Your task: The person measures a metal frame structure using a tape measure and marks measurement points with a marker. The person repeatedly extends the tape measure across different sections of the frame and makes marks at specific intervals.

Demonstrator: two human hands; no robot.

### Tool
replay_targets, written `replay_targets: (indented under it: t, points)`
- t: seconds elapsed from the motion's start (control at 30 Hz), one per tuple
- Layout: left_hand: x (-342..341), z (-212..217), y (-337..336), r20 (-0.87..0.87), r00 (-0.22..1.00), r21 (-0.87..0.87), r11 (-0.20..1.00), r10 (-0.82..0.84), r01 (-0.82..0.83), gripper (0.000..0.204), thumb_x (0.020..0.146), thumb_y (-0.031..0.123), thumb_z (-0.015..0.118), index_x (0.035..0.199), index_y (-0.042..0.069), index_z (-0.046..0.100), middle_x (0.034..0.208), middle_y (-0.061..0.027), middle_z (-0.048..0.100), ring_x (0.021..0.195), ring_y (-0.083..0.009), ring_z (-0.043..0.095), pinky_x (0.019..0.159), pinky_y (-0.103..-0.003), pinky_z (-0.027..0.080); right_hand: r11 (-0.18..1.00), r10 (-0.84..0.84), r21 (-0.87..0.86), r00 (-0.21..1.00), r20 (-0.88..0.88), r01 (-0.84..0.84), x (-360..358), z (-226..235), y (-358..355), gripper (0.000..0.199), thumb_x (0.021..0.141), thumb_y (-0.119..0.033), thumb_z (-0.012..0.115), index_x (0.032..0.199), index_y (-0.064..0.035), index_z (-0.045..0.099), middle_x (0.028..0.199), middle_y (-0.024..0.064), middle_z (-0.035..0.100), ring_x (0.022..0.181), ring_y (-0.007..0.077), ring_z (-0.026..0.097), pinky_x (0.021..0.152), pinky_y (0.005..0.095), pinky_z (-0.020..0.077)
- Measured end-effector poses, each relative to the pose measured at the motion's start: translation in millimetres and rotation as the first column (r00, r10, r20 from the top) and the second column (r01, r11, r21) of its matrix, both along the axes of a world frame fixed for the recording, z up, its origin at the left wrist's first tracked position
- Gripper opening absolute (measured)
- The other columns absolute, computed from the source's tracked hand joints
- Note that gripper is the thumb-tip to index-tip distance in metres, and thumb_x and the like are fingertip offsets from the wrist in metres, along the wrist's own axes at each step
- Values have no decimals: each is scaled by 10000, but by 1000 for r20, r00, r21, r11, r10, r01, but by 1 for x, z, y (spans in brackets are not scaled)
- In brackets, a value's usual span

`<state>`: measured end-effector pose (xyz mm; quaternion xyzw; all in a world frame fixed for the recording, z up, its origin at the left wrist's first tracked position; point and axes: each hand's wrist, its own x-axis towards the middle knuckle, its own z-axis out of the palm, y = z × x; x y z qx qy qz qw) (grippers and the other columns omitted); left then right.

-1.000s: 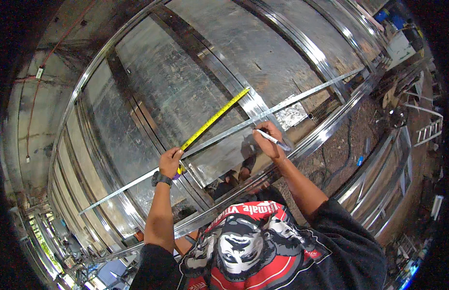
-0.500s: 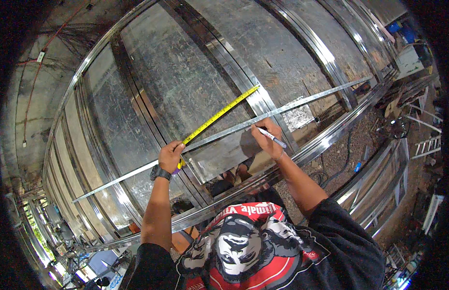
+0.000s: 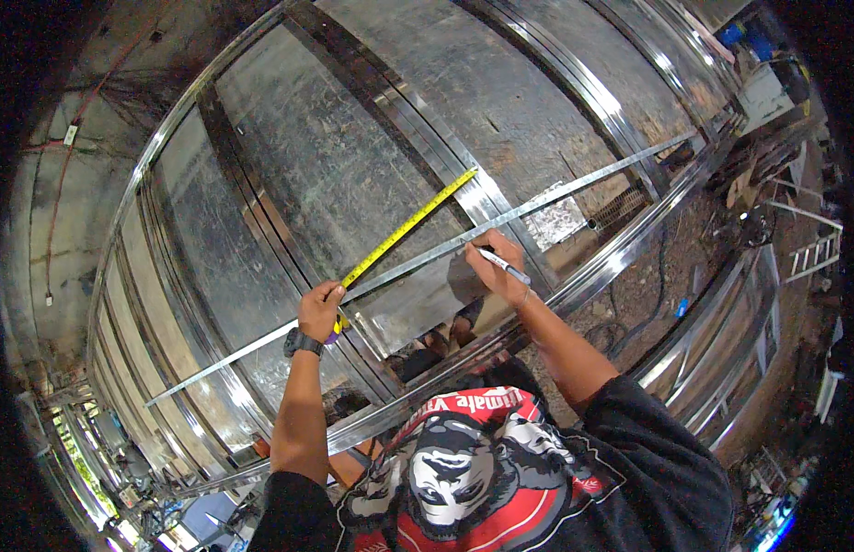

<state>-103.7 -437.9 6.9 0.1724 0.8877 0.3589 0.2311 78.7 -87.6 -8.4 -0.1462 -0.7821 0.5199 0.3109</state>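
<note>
Pinching flat yellow tape [image 3: 409, 225] is the left hand [image 3: 318, 313]; the right hand [image 3: 495, 280] grips a slim marker [image 3: 508, 267].

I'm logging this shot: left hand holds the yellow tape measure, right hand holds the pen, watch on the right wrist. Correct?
Wrong wrist: the head view shows the watch on the left. The left hand holds the yellow tape measure, the right hand the pen.

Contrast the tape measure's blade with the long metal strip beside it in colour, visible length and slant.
The tape blade is yellow, while the metal strip is silvery. The tape blade's visible length is much shorter than the metal strip's. In this view, the tape blade slants more steeply than the metal strip. Both are narrow and rise toward the right.
</note>
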Motion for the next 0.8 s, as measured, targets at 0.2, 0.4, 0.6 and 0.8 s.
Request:
replay_targets:
  t: [0.2,0.4,0.6,0.8]
  points:
    - [4,13,5,-49,999,-15,1000,-14,13,261,992,243,703,1107,14,755,870,-58,723,812,-143,651,761,-321,519,999,46,12,999,-11,-45,0,3,2,144,869,-57,758,858,-25,619,745,135,604,658,284,611,611,377,483]
    - [5,12,5,-67,998,-38,999,-3,1,274,985,256,709,1114,18,754,901,-81,744,842,-169,683,786,-331,531,999,53,-3,999,-2,-53,0,0,3,151,874,-77,751,845,-21,614,746,127,603,655,275,597,608,369,477]
    - [-7,14,0,67,997,-104,993,-44,51,272,983,241,713,1104,1,750,898,-94,745,845,-179,687,792,-335,538,970,-123,-196,987,107,142,6,18,-6,168,907,-177,761,1006,-46,726,840,128,691,742,295,659,684,357,516]
    - [-31,30,-17,112,985,-44,990,-131,137,213,987,160,694,1056,-37,737,947,-103,732,861,-179,679,792,-319,524,870,7,490,994,111,-60,7,19,-13,328,888,-300,795,1174,-151,735,1067,100,742,993,297,687,894,433,518]
